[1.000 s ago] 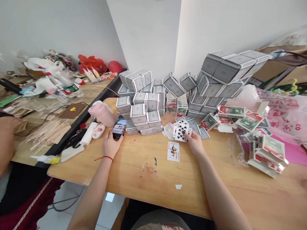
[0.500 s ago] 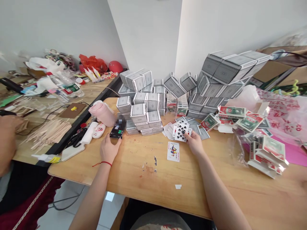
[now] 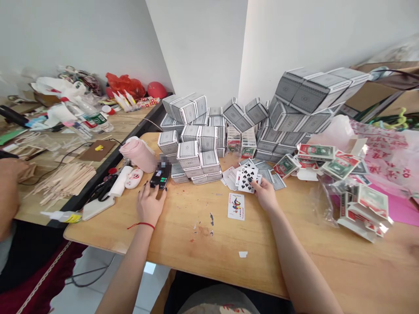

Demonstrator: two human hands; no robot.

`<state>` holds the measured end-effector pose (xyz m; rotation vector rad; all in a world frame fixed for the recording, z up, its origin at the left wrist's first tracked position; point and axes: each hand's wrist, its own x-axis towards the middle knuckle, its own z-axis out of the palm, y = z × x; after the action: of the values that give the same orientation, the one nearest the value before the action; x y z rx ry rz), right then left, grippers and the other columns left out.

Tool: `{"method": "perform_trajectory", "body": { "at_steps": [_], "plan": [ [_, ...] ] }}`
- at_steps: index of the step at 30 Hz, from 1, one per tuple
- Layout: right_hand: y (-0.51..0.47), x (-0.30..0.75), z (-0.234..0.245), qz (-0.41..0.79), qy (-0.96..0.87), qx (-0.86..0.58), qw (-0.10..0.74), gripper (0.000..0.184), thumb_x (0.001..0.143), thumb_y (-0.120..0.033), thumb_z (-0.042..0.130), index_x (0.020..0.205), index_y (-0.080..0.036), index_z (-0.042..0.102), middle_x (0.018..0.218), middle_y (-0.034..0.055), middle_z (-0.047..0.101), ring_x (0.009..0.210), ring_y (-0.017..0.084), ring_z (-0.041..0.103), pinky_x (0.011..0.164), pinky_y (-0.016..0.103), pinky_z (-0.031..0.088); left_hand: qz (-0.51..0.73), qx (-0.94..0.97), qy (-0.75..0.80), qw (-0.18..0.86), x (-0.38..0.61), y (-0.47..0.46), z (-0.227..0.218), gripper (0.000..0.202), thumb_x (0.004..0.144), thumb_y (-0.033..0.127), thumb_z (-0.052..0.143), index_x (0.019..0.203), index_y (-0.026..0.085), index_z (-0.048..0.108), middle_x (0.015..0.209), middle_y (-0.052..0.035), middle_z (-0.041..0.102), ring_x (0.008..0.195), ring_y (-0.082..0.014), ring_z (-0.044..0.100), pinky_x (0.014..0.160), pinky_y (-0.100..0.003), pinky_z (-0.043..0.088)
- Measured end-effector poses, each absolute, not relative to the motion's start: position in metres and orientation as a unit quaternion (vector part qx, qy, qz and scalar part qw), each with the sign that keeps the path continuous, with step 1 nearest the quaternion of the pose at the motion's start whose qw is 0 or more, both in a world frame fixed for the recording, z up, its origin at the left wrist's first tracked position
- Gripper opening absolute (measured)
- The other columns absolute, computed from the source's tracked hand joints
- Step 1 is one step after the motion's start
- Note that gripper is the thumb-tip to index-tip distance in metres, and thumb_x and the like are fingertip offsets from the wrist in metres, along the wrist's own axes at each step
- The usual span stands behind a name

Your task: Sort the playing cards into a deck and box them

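My right hand (image 3: 266, 194) is closed on a fan of playing cards (image 3: 247, 178), face up with black spades showing, held just above the wooden table (image 3: 229, 244). A single joker card (image 3: 236, 206) lies face up on the table below that fan. My left hand (image 3: 149, 204) rests flat on the table with fingers spread, its fingertips right behind a black phone (image 3: 159, 178) that lies with its lit screen up. A red string circles my left wrist.
Grey patterned card boxes (image 3: 196, 150) are stacked behind the phone, larger grey cartons (image 3: 310, 98) at back right. Red and green card packs (image 3: 343, 165) and plastic bags lie right. A pink roll (image 3: 139, 155), scissors and a neighbour's arm (image 3: 8, 192) by wooden sticks (image 3: 62, 179) are left.
My left hand has let go of the phone, which now lies flat on the table, and has drawn back a little toward me. My right hand keeps the card fan still.
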<state>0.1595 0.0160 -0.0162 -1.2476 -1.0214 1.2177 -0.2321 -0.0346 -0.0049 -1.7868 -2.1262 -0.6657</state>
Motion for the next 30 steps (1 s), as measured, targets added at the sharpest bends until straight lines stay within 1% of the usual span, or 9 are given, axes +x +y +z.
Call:
{"method": "perform_trajectory", "body": {
  "at_steps": [6,10,13,16,19,21,25,28,30],
  "plan": [
    [0.017,0.16,-0.018,0.512,-0.42,-0.526,0.534,0.037,0.061,-0.052,0.066,0.077,-0.02,0.058,0.063,0.0005,0.061,0.056,0.016,0.054,0.049,0.028,0.04,-0.261,-0.644,-0.701,0.159,-0.222,-0.042,0.001,0.021,0.074,0.032,0.054,0.086,0.021,0.067,0.117,-0.0092,0.055,0.11,-0.027,0.048,0.094,-0.043,0.036],
    [0.018,0.16,-0.019,0.516,-0.419,-0.521,0.535,0.037,0.062,-0.052,0.065,0.078,-0.02,0.058,0.063,-0.0001,0.062,0.057,0.016,0.054,0.049,0.026,0.04,-0.296,-0.67,-0.659,0.172,-0.212,-0.051,0.004,0.013,0.074,0.026,0.054,0.067,0.019,0.062,0.083,-0.0085,0.063,0.081,-0.0201,0.056,0.079,-0.035,0.043],
    [0.018,0.159,-0.019,0.514,-0.418,-0.527,0.532,0.036,0.061,-0.051,0.066,0.076,-0.02,0.058,0.06,-0.0004,0.06,0.056,0.016,0.054,0.048,0.027,0.039,-0.289,-0.734,-0.6,0.133,-0.193,-0.059,0.005,0.029,0.076,0.022,0.051,0.047,0.021,0.047,0.055,-0.0037,0.051,0.06,-0.0154,0.05,0.062,-0.03,0.041],
    [0.019,0.158,-0.018,0.515,-0.419,-0.525,0.532,0.036,0.061,-0.052,0.066,0.076,-0.02,0.058,0.058,-0.0006,0.06,0.055,0.016,0.053,0.047,0.026,0.039,-0.286,-0.787,-0.543,0.07,-0.16,-0.064,0.008,0.038,0.079,0.02,0.048,0.042,0.021,0.037,0.044,-0.0006,0.04,0.049,-0.013,0.043,0.053,-0.028,0.037],
    [0.019,0.157,-0.016,0.525,-0.414,-0.513,0.538,0.038,0.062,-0.052,0.066,0.079,-0.019,0.058,0.062,-0.0002,0.062,0.055,0.016,0.054,0.047,0.025,0.04,-0.299,-0.803,-0.513,-0.039,-0.114,-0.061,0.018,0.026,0.081,0.022,0.045,0.056,0.02,0.051,0.051,-0.001,0.048,0.052,-0.0115,0.047,0.054,-0.026,0.041],
    [0.019,0.156,-0.016,0.533,-0.406,-0.504,0.544,0.038,0.062,-0.05,0.066,0.081,-0.019,0.058,0.065,0.0004,0.063,0.056,0.015,0.055,0.048,0.025,0.04,-0.324,-0.777,-0.521,-0.137,-0.082,-0.052,0.026,0.016,0.082,0.024,0.044,0.087,0.019,0.058,0.071,-0.0024,0.058,0.059,-0.01,0.053,0.058,-0.023,0.045],
    [0.018,0.156,-0.016,0.539,-0.395,-0.497,0.554,0.037,0.062,-0.048,0.067,0.081,-0.019,0.058,0.07,0.0015,0.066,0.059,0.016,0.057,0.052,0.026,0.043,-0.351,-0.742,-0.519,-0.24,-0.031,-0.024,0.04,0.032,0.083,0.023,0.042,0.114,0.019,0.049,0.107,-0.0079,0.057,0.078,-0.0119,0.059,0.067,-0.024,0.049],
    [0.018,0.156,-0.017,0.538,-0.397,-0.488,0.561,0.036,0.063,-0.048,0.067,0.083,-0.019,0.059,0.074,0.0023,0.067,0.064,0.017,0.059,0.057,0.028,0.045,-0.384,-0.709,-0.547,-0.225,-0.008,0.0,0.041,0.04,0.078,0.025,0.05,0.118,0.016,0.048,0.113,-0.0127,0.054,0.092,-0.019,0.057,0.076,-0.03,0.048],
    [0.018,0.156,-0.018,0.535,-0.404,-0.485,0.562,0.037,0.063,-0.049,0.066,0.084,-0.019,0.06,0.074,0.0026,0.067,0.066,0.018,0.06,0.059,0.03,0.046,-0.399,-0.691,-0.541,-0.266,0.001,0.014,0.037,0.032,0.077,0.023,0.052,0.107,0.016,0.057,0.1,-0.0107,0.062,0.086,-0.0189,0.059,0.073,-0.03,0.047]
  ]
}}
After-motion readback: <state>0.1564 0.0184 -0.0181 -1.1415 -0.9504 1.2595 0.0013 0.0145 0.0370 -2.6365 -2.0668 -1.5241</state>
